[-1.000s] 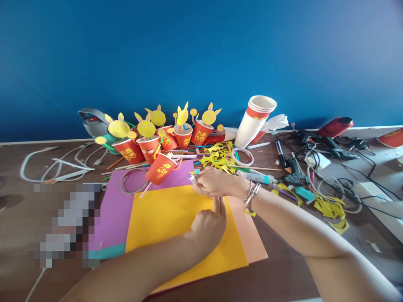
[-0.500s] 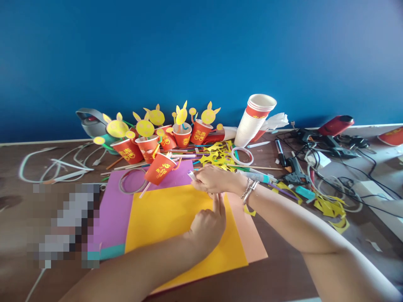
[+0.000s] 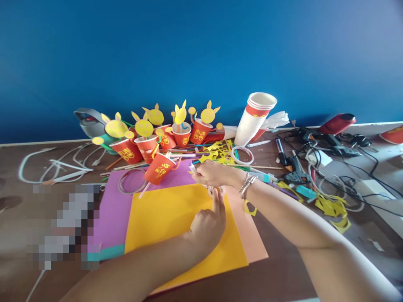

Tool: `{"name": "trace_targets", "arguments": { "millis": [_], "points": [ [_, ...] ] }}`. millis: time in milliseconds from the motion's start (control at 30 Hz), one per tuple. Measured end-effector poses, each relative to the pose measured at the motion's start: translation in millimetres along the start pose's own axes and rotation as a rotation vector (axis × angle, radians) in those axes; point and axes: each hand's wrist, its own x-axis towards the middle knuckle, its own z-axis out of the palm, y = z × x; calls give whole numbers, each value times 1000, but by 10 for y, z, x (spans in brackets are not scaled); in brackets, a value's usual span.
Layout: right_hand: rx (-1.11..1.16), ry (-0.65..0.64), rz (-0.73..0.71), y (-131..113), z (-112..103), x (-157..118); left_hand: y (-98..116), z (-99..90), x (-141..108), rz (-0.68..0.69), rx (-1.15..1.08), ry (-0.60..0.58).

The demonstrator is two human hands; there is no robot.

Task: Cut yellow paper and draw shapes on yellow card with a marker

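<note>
Pressing, left hand: my left hand (image 3: 206,228) sets two straight fingers on a small round piece (image 3: 210,191) near the far edge of the yellow sheet (image 3: 157,218); other fingers curl in. Whether they pinch anything, I cannot tell.
Grasping, right hand: my right hand (image 3: 217,173) is closed around a white pen (image 3: 193,169), just beyond the left fingertips.
Slip risk: the round piece could skid if my fingertips press unevenly.
Sheet risk: my left forearm crosses the yellow sheet and could drag it over the purple sheet (image 3: 110,205) and pink sheet (image 3: 250,239) beside it.
Cup risk: the tilted red cup (image 3: 160,168) looks unsteady; a leftward swing of my right hand could knock it.
Hidden: my right hand covers most of the pen; its working end is not visible.
Unclear: fingers partly cover the round piece; I cannot identify it.
Cut off: the red cup (image 3: 393,135) at far right leaves the view.
</note>
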Motion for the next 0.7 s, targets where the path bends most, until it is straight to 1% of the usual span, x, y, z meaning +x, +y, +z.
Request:
{"name": "trace_targets", "arguments": {
  "millis": [167,333,433,600,700],
  "points": [
    [-27,-4,34,64,10,17,-3,-12,1,-1,2,-3],
    [-43,7,59,82,-6,-24,-10,0,-1,16,4,5],
    [-46,51,45,103,3,-63,-13,9,-6,24,8,12],
    [-58,134,-5,201,92,-96,-15,38,-16,35,13,7],
    [-34,190,1,240,127,-106,-14,57,-19,38,0,13]
  ]
}}
